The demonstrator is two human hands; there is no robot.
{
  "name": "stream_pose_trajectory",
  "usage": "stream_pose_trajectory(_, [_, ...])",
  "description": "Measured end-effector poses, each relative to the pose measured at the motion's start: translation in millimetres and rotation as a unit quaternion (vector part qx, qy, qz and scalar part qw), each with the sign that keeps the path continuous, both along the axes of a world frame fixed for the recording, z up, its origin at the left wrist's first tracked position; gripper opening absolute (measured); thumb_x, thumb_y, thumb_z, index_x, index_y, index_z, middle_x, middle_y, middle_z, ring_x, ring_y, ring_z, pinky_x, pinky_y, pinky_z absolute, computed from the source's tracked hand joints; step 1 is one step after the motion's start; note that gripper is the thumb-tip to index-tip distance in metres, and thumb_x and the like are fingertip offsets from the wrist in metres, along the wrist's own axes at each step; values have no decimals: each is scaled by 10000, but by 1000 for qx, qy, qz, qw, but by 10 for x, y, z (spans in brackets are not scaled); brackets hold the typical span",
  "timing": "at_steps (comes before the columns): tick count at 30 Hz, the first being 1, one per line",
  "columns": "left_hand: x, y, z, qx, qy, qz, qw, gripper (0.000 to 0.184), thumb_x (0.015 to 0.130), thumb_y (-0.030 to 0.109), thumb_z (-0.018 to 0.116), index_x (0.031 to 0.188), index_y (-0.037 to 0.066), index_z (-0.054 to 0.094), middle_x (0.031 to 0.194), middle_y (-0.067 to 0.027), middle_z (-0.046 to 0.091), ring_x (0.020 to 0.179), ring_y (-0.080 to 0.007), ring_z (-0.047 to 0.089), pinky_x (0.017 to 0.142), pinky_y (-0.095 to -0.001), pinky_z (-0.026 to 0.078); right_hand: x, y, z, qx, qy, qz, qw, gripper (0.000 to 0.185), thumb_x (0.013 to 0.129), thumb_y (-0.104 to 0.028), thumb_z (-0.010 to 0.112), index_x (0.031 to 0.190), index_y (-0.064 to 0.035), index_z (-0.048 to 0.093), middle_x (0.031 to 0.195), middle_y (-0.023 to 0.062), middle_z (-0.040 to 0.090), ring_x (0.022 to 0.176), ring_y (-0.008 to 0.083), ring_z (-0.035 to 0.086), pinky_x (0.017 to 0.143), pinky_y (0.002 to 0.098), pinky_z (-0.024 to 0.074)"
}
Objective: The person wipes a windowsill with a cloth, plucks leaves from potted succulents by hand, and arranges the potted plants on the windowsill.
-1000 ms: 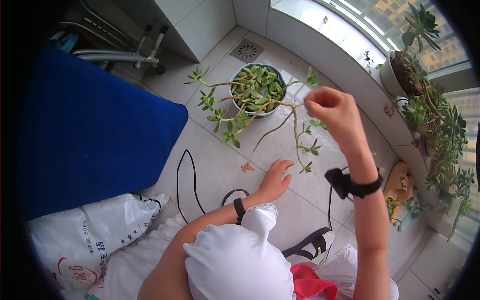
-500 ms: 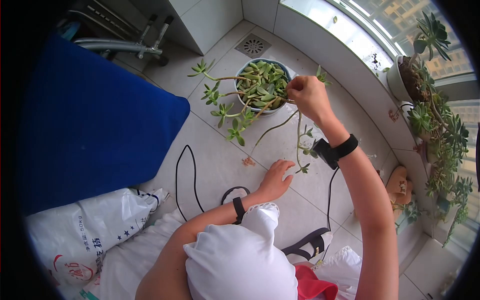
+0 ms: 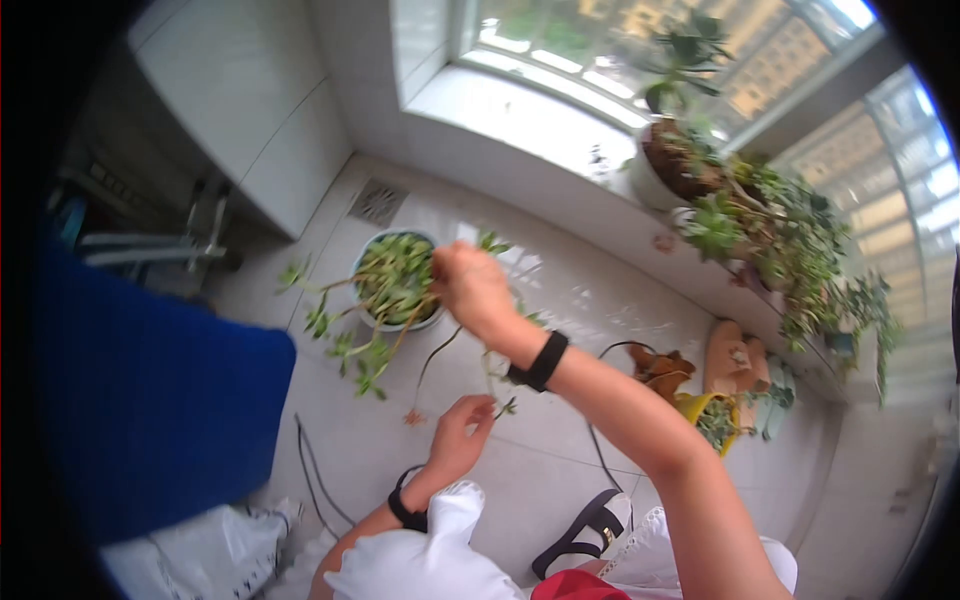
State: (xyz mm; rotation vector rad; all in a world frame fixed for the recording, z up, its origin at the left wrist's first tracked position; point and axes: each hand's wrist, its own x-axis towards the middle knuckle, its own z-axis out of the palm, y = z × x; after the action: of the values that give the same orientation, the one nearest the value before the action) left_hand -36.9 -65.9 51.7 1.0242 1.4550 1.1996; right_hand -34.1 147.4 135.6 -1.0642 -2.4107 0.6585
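Observation:
A round pale pot (image 3: pixel 398 322) stands on the tiled floor, filled with plump green succulent leaves (image 3: pixel 397 275). Long stems with leafy tips (image 3: pixel 368 372) droop over its rim. My right hand (image 3: pixel 472 290) is closed at the pot's right edge, its fingertips pinching a succulent stem; the grip itself is partly hidden and blurred. Below it, a trailing stem hangs down to a small green rosette (image 3: pixel 508 408). Close beside that rosette is my left hand (image 3: pixel 462 438), fingers bent and thumb apart; whether it touches the stem I cannot tell.
More potted succulents (image 3: pixel 790 250) line the window ledge at right. On the floor are slippers (image 3: pixel 727 355), a yellow pot (image 3: pixel 712 420), black cables (image 3: pixel 597 445) and a drain (image 3: pixel 378 203). A blue covered object (image 3: pixel 160 390) and a white sack (image 3: pixel 205 550) occupy the left side.
The camera view has swung right and up, so the pot appears farther left and lower. My left hand has come nearer the hanging stem's tip. My right hand stays at the pot's rim.

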Motion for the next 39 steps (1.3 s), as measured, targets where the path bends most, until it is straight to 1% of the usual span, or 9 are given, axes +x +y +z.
stream_pose_trajectory(6, [-329,167,266,-31,-192,110,975,233,1022,138,515,1144,-42,599,1006,-90,659,933,-178,657,861,-305,546,519,-515,781,-138,81,38,986,72,897,-92,632,937,-33,618,930,139,572,850,306,638,752,406,528])
stream_pose_trajectory(11, [-701,228,23,-7,-384,276,881,214,1022,157,511,1185,19,515,1082,-140,636,1065,-248,634,994,-379,512,1241,-946,1556,-294,52,74,952,90,917,-67,621,981,-5,610,919,133,631,801,243,670,688,325,546])
stream_pose_trajectory(20, [-1381,249,-627,50,-365,230,901,451,1008,238,542,1389,79,361,1303,-102,524,1178,-250,562,1052,-393,452,1925,-1028,1605,-514,81,-73,851,137,970,-120,575,1026,3,597,904,54,619,727,122,628,660,269,538])
stream_pose_trajectory(27, [-1696,480,-418,-8,-276,176,945,216,969,217,586,1028,17,642,901,-44,671,820,-153,645,732,-319,526,2089,-972,547,-580,23,-208,787,146,975,-176,552,1047,-52,572,841,45,583,690,124,593,610,270,522])
stream_pose_trajectory(29, [-1967,600,-898,-28,-192,97,976,287,981,229,570,1186,30,589,1013,-73,668,890,-174,658,773,-302,546,2026,-1097,280,-522,-21,-243,817,144,973,-173,540,1011,-41,583,789,40,583,664,121,583,580,267,508])
stream_pose_trajectory(34, [-2062,735,-878,-34,27,1,999,425,869,78,698,1267,-3,572,1119,-113,680,939,-166,674,813,-269,556,1383,-1527,892,-491,-30,-16,870,246,1002,-227,519,916,-10,598,702,32,595,650,122,573,581,280,482])
stream_pose_trajectory(35, [-1911,760,-811,4,-186,111,976,231,912,120,657,1079,-39,651,918,-85,689,778,-134,659,656,-282,530,1278,-1548,883,-485,-16,4,874,235,1003,-227,519,952,-11,595,746,46,612,697,135,592,623,291,497])
stream_pose_trajectory(37, [-1980,785,-901,-7,-181,91,979,257,906,102,655,1118,-43,642,952,-91,695,816,-146,671,689,-284,540,1063,-1530,826,-469,10,47,882,230,1005,-229,519,1022,-11,588,836,75,647,789,161,629,708,313,525])
stream_pose_trajectory(39, [-2024,817,-959,-22,-140,89,986,279,899,81,653,1149,-42,633,975,-99,700,842,-159,679,719,-287,547,844,-1512,645,-585,107,-57,802,289,995,-222,530,1188,-6,525,986,112,637,920,196,634,805,341,530])
